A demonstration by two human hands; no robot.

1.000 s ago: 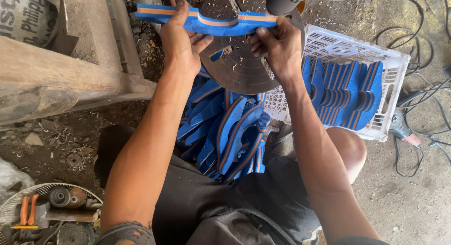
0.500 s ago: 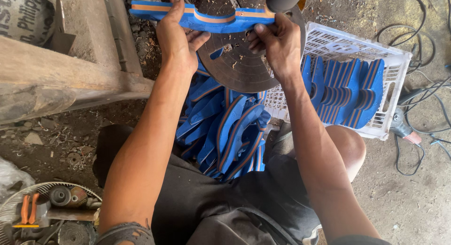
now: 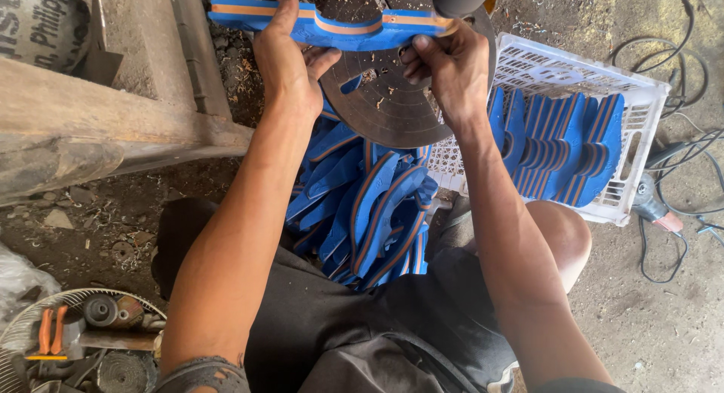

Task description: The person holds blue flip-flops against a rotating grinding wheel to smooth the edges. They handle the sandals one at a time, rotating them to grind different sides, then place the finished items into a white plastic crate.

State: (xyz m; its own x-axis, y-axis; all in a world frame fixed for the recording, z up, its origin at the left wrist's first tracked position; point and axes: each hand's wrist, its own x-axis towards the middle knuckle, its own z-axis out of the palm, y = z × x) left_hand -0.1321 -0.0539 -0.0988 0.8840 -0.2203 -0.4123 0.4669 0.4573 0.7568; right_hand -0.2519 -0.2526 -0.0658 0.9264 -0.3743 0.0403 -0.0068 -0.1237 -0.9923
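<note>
Raised slightly since a second ago, the blue sole [image 3: 339,23] stays gripped by left hand [image 3: 290,57] and right hand [image 3: 449,69] above the disc [image 3: 385,99]; crate [image 3: 641,99] right of them partly filled, pile [image 3: 369,212] below waiting.

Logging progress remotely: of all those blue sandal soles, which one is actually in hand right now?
The blue sole at the top, gripped by the left hand and right hand. The others lie heaped between the knees or stacked in the white crate.
</note>
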